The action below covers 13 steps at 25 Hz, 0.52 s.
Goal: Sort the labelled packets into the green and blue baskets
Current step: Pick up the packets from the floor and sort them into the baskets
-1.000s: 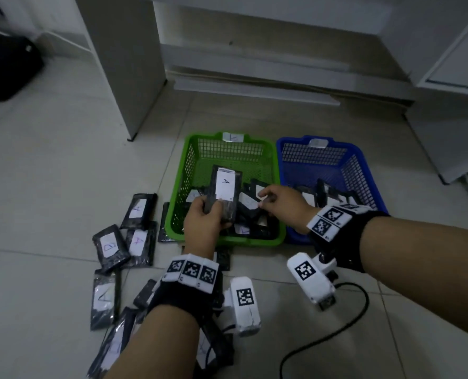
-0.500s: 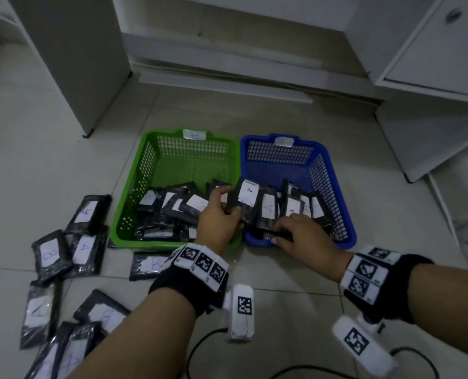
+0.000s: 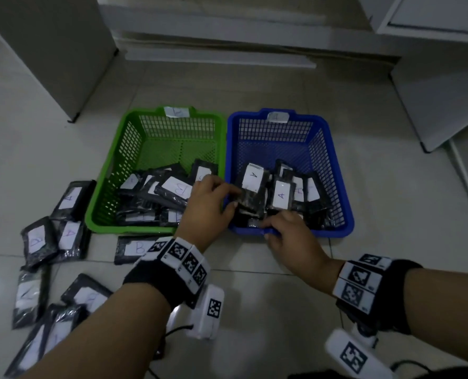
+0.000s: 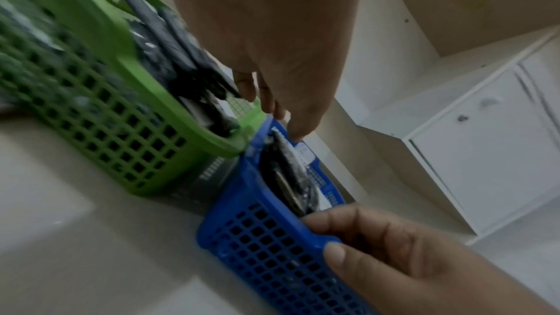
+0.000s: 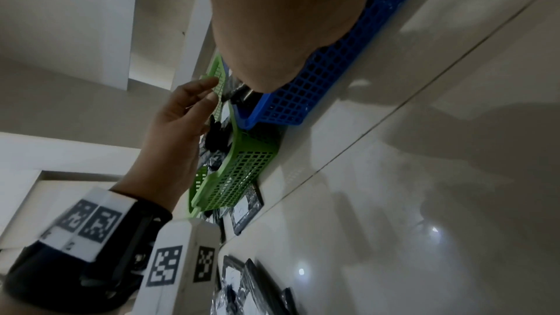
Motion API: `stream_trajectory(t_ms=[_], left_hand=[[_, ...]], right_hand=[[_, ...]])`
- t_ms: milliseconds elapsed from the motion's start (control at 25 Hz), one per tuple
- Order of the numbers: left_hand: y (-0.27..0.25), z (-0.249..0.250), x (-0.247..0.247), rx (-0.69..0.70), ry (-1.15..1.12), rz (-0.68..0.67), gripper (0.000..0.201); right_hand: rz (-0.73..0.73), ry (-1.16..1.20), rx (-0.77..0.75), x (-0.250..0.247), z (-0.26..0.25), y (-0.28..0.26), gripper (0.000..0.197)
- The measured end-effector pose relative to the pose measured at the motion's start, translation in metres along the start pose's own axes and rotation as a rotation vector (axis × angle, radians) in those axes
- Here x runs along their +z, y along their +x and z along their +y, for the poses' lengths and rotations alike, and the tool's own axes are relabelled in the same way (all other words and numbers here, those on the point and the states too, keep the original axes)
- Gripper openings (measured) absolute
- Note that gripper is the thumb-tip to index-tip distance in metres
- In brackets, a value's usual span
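Packet [image 3: 281, 194] in blue basket [image 3: 336, 170]: white label, handwritten "A". Packet [image 3: 177, 188] in green basket [image 3: 101, 192]: "B". Floor packet [image 3: 134, 248] before green basket: "B". Floor packet [image 3: 68, 233] at left: probably "A", blurred. Basket rim tags unreadable.

All three views are dim and grainy. Glare spots sit on the glossy floor tiles [image 5: 394, 200] at five o'clock in the right wrist view. The green basket [image 4: 91, 109] smears with blur at nine o'clock; edges bow.
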<state>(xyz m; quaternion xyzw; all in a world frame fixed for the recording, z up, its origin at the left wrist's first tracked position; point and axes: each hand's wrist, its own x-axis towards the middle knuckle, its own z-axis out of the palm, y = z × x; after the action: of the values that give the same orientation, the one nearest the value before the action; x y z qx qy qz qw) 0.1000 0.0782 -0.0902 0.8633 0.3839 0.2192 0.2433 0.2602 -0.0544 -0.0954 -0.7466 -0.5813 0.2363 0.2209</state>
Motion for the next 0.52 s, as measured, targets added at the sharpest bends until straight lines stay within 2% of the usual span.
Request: stream_trajectory(t_ms=[80, 240, 400, 440, 520], left_hand=[[-0.005, -0.006, -0.01, 0.025, 0.03, -0.029, 0.025], [-0.016, -0.03, -0.055, 0.147, 0.134, -0.199, 0.022], [-0.057, -0.072, -0.141, 0.227, 0.326, -0.371, 0.025], [-0.068, -0.083, -0.158, 0.224, 0.37, -0.4, 0.024], [-0.09, -0.107, -0.185, 0.132, 0.429, -0.417, 0.018]], right_hand=[[0.018, -0.053, -0.031, 0.001, -0.007, 0.0, 0.028], [-0.044, -0.181, -0.195, 0.011, -0.039, 0.004, 0.028], [-0.242, -0.266, -0.462, 0.027, -0.083, 0.015, 0.039], [-0.301, -0.308, -0.522, 0.031, -0.093, 0.019, 0.041], [-0.386, -0.375, -0.584, 0.047, -0.118, 0.027, 0.045]])
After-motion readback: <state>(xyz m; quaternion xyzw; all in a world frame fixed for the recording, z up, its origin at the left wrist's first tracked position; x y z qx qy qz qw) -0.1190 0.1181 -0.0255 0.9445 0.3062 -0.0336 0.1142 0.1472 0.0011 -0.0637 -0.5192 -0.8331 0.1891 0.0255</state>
